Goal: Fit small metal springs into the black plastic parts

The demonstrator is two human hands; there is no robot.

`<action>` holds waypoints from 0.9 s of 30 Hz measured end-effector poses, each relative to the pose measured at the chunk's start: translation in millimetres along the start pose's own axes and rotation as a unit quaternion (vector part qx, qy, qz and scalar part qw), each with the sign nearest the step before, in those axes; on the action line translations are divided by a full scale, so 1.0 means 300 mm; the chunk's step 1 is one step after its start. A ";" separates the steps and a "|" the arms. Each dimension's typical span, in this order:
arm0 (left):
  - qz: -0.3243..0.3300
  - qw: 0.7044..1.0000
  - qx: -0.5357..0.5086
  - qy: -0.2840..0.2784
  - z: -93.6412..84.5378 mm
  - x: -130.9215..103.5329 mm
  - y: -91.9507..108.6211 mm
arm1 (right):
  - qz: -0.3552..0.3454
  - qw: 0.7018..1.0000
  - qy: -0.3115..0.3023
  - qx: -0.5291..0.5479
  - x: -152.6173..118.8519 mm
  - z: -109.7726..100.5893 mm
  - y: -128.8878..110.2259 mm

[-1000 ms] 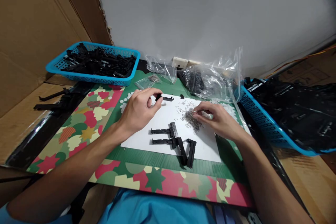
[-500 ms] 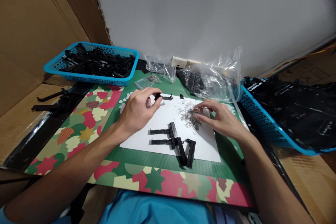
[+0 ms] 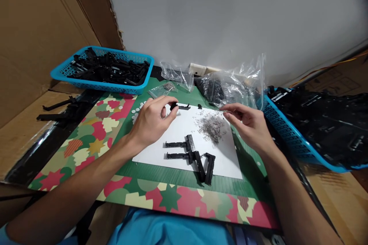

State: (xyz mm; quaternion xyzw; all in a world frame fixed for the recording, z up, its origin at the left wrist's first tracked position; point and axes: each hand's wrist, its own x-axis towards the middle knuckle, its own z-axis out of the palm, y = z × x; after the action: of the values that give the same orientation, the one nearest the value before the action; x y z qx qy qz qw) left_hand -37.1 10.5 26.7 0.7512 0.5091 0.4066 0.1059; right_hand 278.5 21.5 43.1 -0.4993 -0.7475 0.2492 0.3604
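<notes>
My left hand [image 3: 153, 120] pinches a small black part [image 3: 173, 106] between thumb and fingertips, over the upper left of a white sheet [image 3: 178, 129]. Beside it lies a slim black piece [image 3: 184, 107]. My right hand [image 3: 248, 122] is at the sheet's right edge, thumb and forefinger together on a tiny, thin item too small to name. To its left is a scattered pile of small metal springs or clips [image 3: 212, 129]. Several black L-shaped parts [image 3: 189, 149] rest on the lower part of the sheet, one [image 3: 209, 169] standing a little apart at the right.
A blue basket [image 3: 100, 85] of black parts stands at the back left, another [image 3: 299, 141] at the right. Clear plastic bags [image 3: 235, 88] lie along the wall. More black parts [image 3: 59, 111] are at the far left.
My right hand has lifted off the metal pile and moved right and slightly up, its fingertips now closed. My left hand keeps its hold on the black part.
</notes>
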 end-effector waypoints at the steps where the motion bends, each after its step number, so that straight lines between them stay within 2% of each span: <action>1: 0.000 1.000 0.000 0.000 0.001 0.000 0.000 | -0.001 1.000 -0.011 -0.015 0.000 0.000 0.000; 8: 0.000 1.000 0.006 -0.008 0.001 0.001 0.004 | -0.032 0.987 -0.107 -0.118 0.001 0.036 0.039; 17: 0.019 1.000 0.005 -0.024 0.012 -0.013 -0.003 | 0.024 0.990 -0.002 -0.142 0.043 0.080 0.123; 20: 0.036 0.999 -0.003 -0.031 0.023 -0.018 -0.001 | 0.022 0.990 0.017 -0.138 0.074 0.091 0.133; 27: 0.056 0.998 -0.011 -0.030 0.034 -0.023 0.007 | 0.017 0.990 -0.034 -0.139 0.122 0.101 0.127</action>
State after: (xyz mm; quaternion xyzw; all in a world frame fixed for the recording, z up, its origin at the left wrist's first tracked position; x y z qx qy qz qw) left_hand -29.3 6.3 17.9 0.7892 0.4582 0.3947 0.1069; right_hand 267.3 69.5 7.0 -0.5480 -0.7782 0.1660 0.2578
